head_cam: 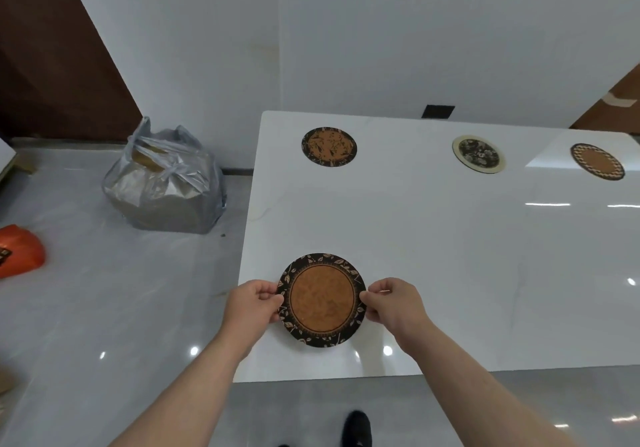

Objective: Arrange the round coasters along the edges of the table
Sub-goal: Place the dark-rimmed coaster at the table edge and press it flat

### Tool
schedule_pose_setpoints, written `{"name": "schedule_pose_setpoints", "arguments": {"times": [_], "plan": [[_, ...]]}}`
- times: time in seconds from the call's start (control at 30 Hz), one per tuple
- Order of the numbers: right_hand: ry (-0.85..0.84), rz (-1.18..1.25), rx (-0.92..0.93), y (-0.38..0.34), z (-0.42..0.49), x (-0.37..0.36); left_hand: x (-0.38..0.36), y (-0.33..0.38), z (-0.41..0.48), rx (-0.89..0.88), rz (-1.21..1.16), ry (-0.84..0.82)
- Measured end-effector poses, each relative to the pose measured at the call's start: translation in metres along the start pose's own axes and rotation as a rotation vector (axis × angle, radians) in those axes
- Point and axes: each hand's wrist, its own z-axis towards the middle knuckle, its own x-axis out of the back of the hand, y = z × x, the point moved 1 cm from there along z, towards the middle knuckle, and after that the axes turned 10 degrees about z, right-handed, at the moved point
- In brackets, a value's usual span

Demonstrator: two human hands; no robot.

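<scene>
As we looked down, an orange thing (20, 250) lay on the shiny grey floor (104, 308) at the far left. To its right sat a tied plastic bag (166, 183), on the floor near the wall and close to the white table (450, 256). Our left hand (254, 302) pinched the left rim of the big round coaster (321, 300) with thumb and curled fingers. It had a brown middle and a black ring of leaves. It was at the table's near left corner, close to the left edge; we could not tell if it lay flat. Our right hand (391, 302) pinched its right rim the same way. Three more lay along the far edge, well apart: a brown and black coaster (329, 146), then a pale-rimmed coaster (478, 154), then a zigzag-rimmed coaster (597, 161) at the far right.
</scene>
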Motion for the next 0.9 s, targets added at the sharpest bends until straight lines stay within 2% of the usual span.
{"name": "schedule_pose_setpoints", "arguments": {"times": [0.5,0.6,0.73,0.8,0.87,0.9], "plan": [[-0.041,-0.054,0.037,-0.016,0.075,0.029,-0.049,0.042,0.053,-0.040,0.137,0.025],[-0.064,-0.130,0.050,-0.011,0.086,0.028,-0.053,0.036,0.060,-0.068,0.240,0.026],[-0.129,-0.475,0.198,-0.003,0.096,0.034,-0.050,0.015,0.060,-0.209,0.631,0.059],[-0.184,-0.721,0.404,0.002,0.099,0.043,-0.049,0.007,0.056,-0.318,0.799,0.080],[-0.276,-0.947,0.610,0.008,0.103,0.048,-0.050,-0.001,0.055,-0.407,1.023,0.026],[-0.328,-1.034,0.649,0.012,0.105,0.049,-0.051,-0.004,0.056,-0.432,1.113,-0.022]]}}
